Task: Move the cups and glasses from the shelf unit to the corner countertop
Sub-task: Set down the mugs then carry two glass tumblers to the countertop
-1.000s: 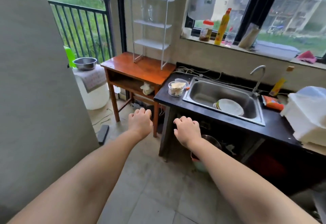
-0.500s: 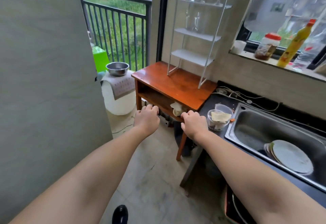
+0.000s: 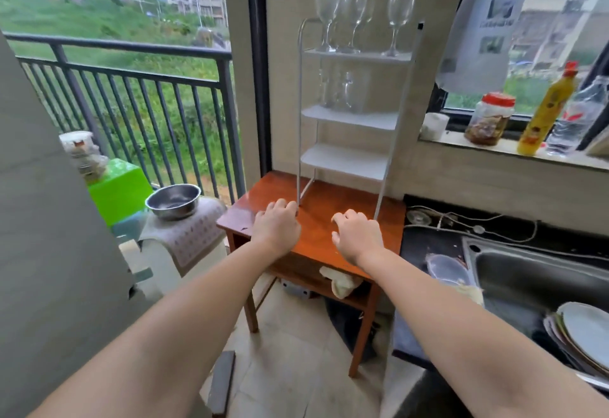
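Hands out front, both empty. Left hand (image 3: pixel 276 228) sits w/ fingers curled loosely under, holding nothing, over the front-left part of the wooden side table (image 3: pixel 316 239), just beside the shelf unit's front-left leg; can't tell if a knuckle touches it. Right hand (image 3: pixel 357 236) at approx 3 o'clock from the left, fingers loosely bent and spread a bit, also gripping nothing, over the table's middle, near the front-right leg.

White shelf unit (image 3: pixel 349 117) stands on the table at 12 o'clock from the hands, against the wall. Top tier: wine glasses (image 3: pixel 354 15) upright on their stems, at least three clear to see, one apart at the right (image 3: pixel 400 19). Second tier: more clear glasses (image 3: pixel 342 91), blurred, count unclear. Lower two tiers show only bare white boards.

Dark countertop (image 3: pixel 425 243) at 3 o'clock from the table, touching its right edge; cables along its back, a clear plastic container (image 3: pixel 448 269) near the sink (image 3: pixel 540 279). Plates (image 3: pixel 583 335) stacked in the sink at 4 o'clock. Windowsill at 1–2 o'clock: white cup (image 3: pixel 435 126), red-lidded jar (image 3: pixel 491 117), yellow bottle (image 3: pixel 548 111), clear bottle (image 3: pixel 581 117). At 9 o'clock: steel bowl (image 3: pixel 173 200) on a cloth-covered appliance, green box (image 3: pixel 118 187) behind, balcony railing (image 3: pixel 131 88) beyond.
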`<action>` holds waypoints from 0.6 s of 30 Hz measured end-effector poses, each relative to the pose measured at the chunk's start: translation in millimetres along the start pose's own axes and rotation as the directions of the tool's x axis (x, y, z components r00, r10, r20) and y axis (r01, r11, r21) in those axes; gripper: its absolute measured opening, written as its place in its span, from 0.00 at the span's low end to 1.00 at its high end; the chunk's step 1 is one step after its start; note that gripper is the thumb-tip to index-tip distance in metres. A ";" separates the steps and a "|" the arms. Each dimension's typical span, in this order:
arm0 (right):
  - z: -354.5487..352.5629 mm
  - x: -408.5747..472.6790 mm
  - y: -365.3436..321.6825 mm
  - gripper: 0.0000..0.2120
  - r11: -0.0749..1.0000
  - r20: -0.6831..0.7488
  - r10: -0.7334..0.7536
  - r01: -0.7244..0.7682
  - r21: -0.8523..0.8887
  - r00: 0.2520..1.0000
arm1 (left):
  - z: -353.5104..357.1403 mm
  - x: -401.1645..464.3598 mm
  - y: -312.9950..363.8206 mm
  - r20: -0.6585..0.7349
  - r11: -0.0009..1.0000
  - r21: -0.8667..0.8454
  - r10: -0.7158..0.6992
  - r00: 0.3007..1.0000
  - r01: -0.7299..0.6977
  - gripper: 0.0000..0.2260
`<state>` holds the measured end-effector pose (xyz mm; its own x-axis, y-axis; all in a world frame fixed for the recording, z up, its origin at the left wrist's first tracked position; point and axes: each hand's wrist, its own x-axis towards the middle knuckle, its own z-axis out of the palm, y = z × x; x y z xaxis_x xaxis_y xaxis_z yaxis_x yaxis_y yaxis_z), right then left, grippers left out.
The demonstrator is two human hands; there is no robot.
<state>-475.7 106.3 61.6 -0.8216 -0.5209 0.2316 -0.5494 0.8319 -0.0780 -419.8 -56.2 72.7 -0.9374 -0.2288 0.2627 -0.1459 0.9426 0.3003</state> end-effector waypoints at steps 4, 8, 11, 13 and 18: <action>4.0 64.2 12.8 0.15 0.998 -0.041 0.057 -0.057 -0.001 0.998 | 14.1 68.4 -2.6 -0.031 0.996 -0.063 0.062 0.998 -0.064 0.12; 3.1 133.2 28.0 0.17 0.997 -0.060 0.083 -0.082 0.005 0.995 | 18.2 140.4 -3.3 -0.061 0.982 -0.174 0.060 0.996 -0.069 0.11; -6.7 191.6 43.2 0.16 0.995 -0.066 0.099 -0.097 0.022 0.993 | 10.0 202.4 0.1 -0.082 0.965 -0.254 0.051 0.995 -0.070 0.11; -17.8 228.6 53.1 0.16 0.995 -0.109 0.100 -0.098 0.023 0.989 | 1.9 242.5 4.1 -0.100 0.951 -0.290 0.084 0.991 -0.110 0.12; -41.2 303.7 74.8 0.18 0.967 -0.198 0.194 -0.152 0.206 0.961 | -11.5 324.1 18.3 -0.090 0.878 -0.478 -0.007 0.996 -0.037 0.16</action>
<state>-760.0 18.2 166.1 -0.8656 -0.3014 0.3998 -0.4372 0.8442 -0.3102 -722.6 -115.9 173.9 -0.9038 -0.2568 0.3423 0.0576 0.7196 0.6920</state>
